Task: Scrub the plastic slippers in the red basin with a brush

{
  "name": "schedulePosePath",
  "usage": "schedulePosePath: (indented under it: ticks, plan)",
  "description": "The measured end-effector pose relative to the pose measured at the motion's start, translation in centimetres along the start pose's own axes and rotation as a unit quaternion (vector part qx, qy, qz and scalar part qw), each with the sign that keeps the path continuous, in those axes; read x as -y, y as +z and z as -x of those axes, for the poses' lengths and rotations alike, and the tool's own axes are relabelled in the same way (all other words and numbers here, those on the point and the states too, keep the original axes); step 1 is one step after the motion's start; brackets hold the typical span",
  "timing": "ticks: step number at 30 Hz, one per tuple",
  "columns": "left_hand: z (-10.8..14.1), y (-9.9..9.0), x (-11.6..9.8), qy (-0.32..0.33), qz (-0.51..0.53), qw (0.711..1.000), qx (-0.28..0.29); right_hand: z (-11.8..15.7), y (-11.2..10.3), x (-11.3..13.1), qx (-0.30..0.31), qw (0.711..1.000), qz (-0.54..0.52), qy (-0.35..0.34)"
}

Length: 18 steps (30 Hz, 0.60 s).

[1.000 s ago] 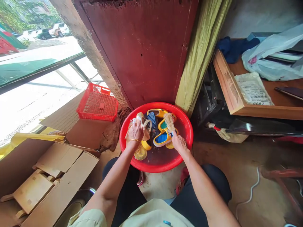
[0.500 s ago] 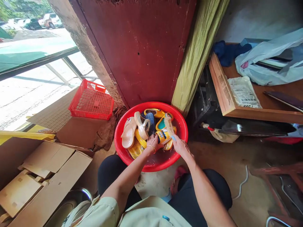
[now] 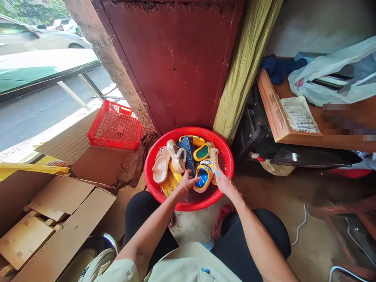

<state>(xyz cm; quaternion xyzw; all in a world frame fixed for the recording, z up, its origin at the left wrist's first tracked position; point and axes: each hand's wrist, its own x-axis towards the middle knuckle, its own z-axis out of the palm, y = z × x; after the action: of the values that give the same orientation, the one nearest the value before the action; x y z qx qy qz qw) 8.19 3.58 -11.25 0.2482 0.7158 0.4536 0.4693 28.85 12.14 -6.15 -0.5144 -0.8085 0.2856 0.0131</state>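
Observation:
A red basin [image 3: 149,178] of dark water holds several shoes. My left hand [image 3: 188,181] grips the heel edge of a yellow clog with a blue inside [image 3: 203,176], thumb and fingers at its rim. My right hand [image 3: 225,182] is closed on the blue-ended handle of a bristled brush [image 3: 215,156], whose bristles stand beside the clog. Around them lie a green-lined yellow clog [image 3: 202,152], a navy slipper [image 3: 187,150], a clear-strapped sandal [image 3: 176,156] and a beige sandal [image 3: 160,168]. Yellow soles show beneath.
A red crate [image 3: 116,125] sits left of the basin, above a brown cloth [image 3: 132,164] and cardboard boxes [image 3: 61,199]. On the right is a wooden drawer [image 3: 323,139] with a plastic bag [image 3: 331,82]. A maroon door [image 3: 176,66] stands behind.
The yellow clog in my left hand has turned, so its blue inside now faces up. My left hand has shifted slightly left and the navy slipper is more exposed. A car has appeared outside.

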Motion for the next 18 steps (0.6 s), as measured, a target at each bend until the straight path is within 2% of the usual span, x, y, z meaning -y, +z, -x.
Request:
schedulePosePath:
  ticks: [3,10,14,16,18]
  plan:
    - [0.5,0.8,1.0,-0.051,-0.003,0.999,0.015,0.1,0.7,0.5,0.008,1.000,-0.014,-0.007]
    - [0.5,2.9,1.1,-0.088,0.031,0.992,-0.080,0.1,0.7,0.9,0.000,0.986,-0.156,0.058]
    - [0.5,3.3,-0.3,-0.071,0.068,0.992,-0.074,0.8,0.6,0.4,-0.031,0.963,-0.268,0.029]
    - [0.4,2.7,-1.8,-0.037,0.106,0.991,-0.073,1.3,0.6,0.7,-0.077,0.938,-0.337,0.004]
    - [0.2,1.3,-3.7,0.022,0.153,0.986,-0.064,1.6,0.4,1.5,-0.120,0.922,-0.368,-0.017]
